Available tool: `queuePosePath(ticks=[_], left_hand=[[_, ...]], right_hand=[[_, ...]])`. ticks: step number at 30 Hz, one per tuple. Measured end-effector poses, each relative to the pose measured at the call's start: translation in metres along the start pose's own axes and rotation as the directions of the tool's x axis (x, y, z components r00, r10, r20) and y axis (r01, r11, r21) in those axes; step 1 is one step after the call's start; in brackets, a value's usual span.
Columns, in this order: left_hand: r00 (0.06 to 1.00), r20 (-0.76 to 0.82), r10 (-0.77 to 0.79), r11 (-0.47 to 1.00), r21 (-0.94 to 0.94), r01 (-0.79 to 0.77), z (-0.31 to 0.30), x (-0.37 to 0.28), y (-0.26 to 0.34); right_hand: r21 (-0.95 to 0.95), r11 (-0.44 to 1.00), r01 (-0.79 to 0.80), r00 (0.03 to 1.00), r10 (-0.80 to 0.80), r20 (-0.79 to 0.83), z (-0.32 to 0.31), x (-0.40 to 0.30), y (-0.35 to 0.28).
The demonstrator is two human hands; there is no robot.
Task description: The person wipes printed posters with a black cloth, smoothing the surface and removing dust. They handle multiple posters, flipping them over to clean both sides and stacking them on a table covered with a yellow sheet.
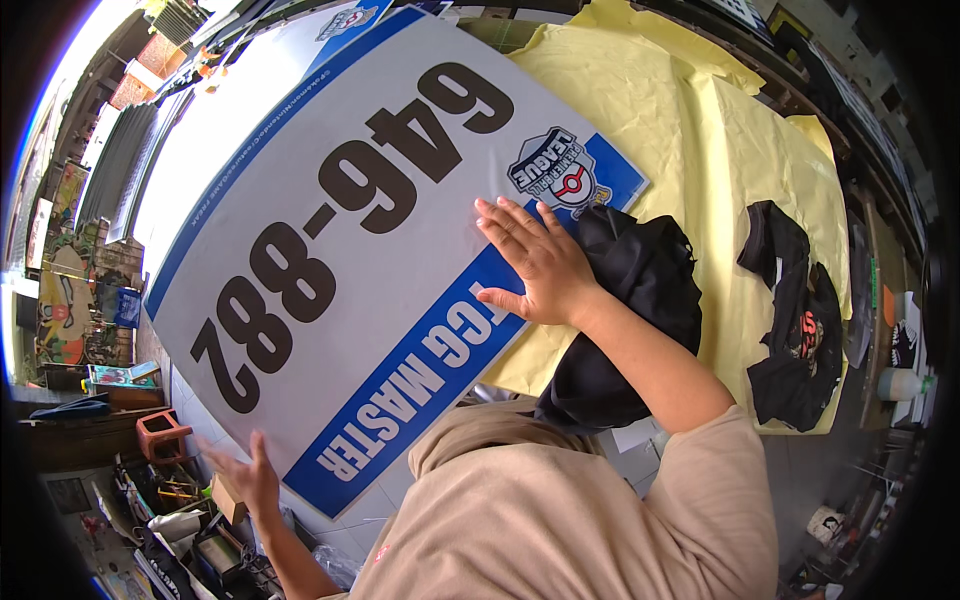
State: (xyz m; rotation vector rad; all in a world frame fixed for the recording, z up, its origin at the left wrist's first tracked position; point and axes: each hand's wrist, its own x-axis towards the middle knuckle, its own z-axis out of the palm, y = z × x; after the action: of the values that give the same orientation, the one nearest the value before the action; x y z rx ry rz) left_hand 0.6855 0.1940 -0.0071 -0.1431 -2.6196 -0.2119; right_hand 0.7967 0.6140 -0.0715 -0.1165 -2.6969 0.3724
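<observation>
A large white and blue printed board [360,247] with big black figures and other writing lies tilted before me, its near edge above the tiled floor. My right hand [540,262] rests flat near its lower right edge, palm down, fingers spread, beside a printed emblem. Under my right wrist and forearm bunches a black cloth [637,285], which overlaps the board's corner. My left hand [244,472], slightly blurred, is just off the board's lower left corner with thumb and fingers apart. It holds nothing visible. Whether it touches the board cannot be told.
Creased yellow sheeting [720,172] spreads out at the right, partly beneath the board. Black printed fabric [799,322] lies on it. An orange plastic stool [163,436] stands at the left above boxes and clutter. A translucent bottle [900,384] is at the far right.
</observation>
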Motion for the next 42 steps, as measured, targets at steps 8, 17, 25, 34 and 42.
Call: queuePosePath(ticks=[8,17,25,34,42], left_hand=[[0.598,0.203,0.776,0.631,-0.271,-0.727,0.066,0.062,0.263],[0.51,0.312,0.801,0.579,-0.19,-0.793,0.112,0.078,0.301],[0.425,0.259,0.867,0.489,-0.286,-0.824,0.092,0.051,0.303],[0.409,0.263,0.874,0.476,-0.294,-0.829,0.099,0.037,0.297],[0.394,0.319,0.862,0.481,-0.272,-0.833,0.095,0.036,0.298]], right_hand=[[0.166,0.982,0.089,0.989,-0.067,-0.135,-0.001,-0.002,0.003],[0.214,0.957,0.194,0.981,-0.195,-0.018,-0.017,-0.003,0.034],[0.085,0.983,-0.165,0.986,0.162,0.034,-0.012,0.016,0.032],[0.19,0.938,-0.291,0.922,0.328,-0.205,0.003,0.022,0.039],[0.144,0.871,-0.471,0.796,0.489,-0.357,0.009,0.034,0.033]])
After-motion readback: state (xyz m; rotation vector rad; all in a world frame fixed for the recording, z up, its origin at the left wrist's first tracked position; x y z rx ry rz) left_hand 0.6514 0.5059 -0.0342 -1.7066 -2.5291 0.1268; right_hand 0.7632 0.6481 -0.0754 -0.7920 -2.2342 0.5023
